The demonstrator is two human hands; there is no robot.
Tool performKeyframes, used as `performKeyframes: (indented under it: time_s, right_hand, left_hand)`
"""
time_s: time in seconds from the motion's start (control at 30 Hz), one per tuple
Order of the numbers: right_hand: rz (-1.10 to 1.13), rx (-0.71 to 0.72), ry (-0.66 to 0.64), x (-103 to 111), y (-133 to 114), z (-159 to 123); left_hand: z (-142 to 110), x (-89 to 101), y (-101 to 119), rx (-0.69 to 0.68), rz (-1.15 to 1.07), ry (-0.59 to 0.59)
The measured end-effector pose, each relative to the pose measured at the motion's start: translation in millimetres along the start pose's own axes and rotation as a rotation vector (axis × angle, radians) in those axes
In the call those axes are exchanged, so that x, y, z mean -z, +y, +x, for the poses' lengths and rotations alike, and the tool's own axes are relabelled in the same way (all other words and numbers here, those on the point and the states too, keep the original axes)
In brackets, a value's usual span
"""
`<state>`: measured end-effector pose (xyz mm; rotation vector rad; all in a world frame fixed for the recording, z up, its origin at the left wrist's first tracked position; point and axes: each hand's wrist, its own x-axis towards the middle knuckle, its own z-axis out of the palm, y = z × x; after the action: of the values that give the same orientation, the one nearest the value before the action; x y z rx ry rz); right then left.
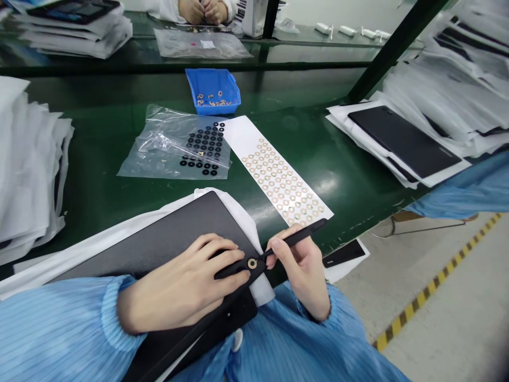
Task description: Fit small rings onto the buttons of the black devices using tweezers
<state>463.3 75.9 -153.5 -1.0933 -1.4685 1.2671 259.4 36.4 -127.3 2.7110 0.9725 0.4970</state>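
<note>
A flat black panel [170, 239] lies on white foam wrapping across my lap and the table's near edge. My left hand [186, 286] rests on the panel's corner, fingers curled and pressing down beside a small gold ring [252, 263] stuck there. My right hand [302, 265] pinches black tweezers [296, 240], and their tip touches the ring. Just beyond lies a white backing sheet [278, 175] with several rows of the same gold rings.
A clear plastic bag [167, 148] holds a sheet of black rings [204, 146]. A blue bin [213, 90] with gold rings stands behind it. Wrapped panels [405, 140] are stacked at right, foam sheets [27, 164] at left. Another person's hands [202, 10] work at the far table.
</note>
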Motion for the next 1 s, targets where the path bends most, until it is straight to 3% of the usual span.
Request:
performKeyframes:
  time_s: [0.6, 0.8, 1.0]
  right_hand:
    - [-0.029, -0.008, -0.009, -0.5, 1.7, 1.6]
    - [-0.040, 0.083, 0.007, -0.9, 3.6, -2.0]
    - [-0.038, 0.183, 0.053, -1.7, 5.3, -6.6]
  left_hand:
    - [-0.1, -0.8, 1.4, 0.012, 0.032, -0.008]
    - [1.7, -2.7, 2.5, 0.013, 0.083, 0.027]
    - [4.5, -2.5, 4.5, 0.061, 0.120, -0.016]
